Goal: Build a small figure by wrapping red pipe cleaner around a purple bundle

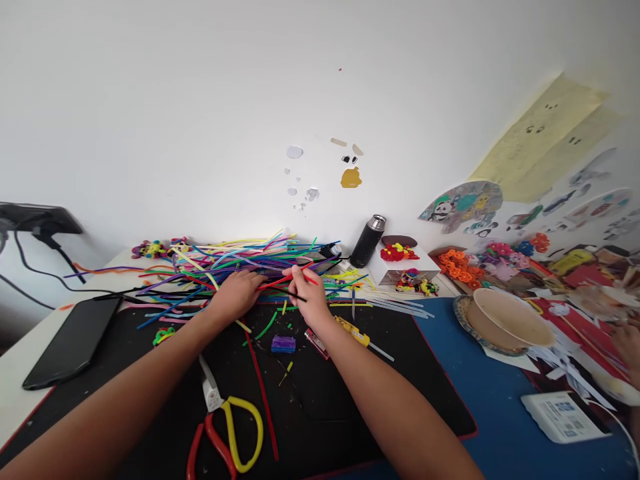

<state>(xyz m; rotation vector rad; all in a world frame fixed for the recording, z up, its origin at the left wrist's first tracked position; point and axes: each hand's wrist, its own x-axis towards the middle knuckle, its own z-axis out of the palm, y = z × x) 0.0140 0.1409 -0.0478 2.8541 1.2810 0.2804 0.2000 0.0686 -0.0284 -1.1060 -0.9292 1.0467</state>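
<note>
Both my hands reach to a heap of coloured pipe cleaners [240,261] at the far side of a black mat [320,393]. My left hand [235,293] lies on the heap's near edge with its fingers curled down into the strands. My right hand [309,293] pinches a red pipe cleaner [280,280] between thumb and fingers, with a black strand [290,293] running under it. A long red strand [263,393] lies on the mat between my forearms.
Yellow-handled scissors [235,427] and red-handled pliers lie near the front. A purple block [283,344], yellow utility knife [353,331], black phone [70,341], black flask [368,241], paper bowl [505,319], white box [560,417] and craft clutter fill the right. Another person's hand [629,343] shows at far right.
</note>
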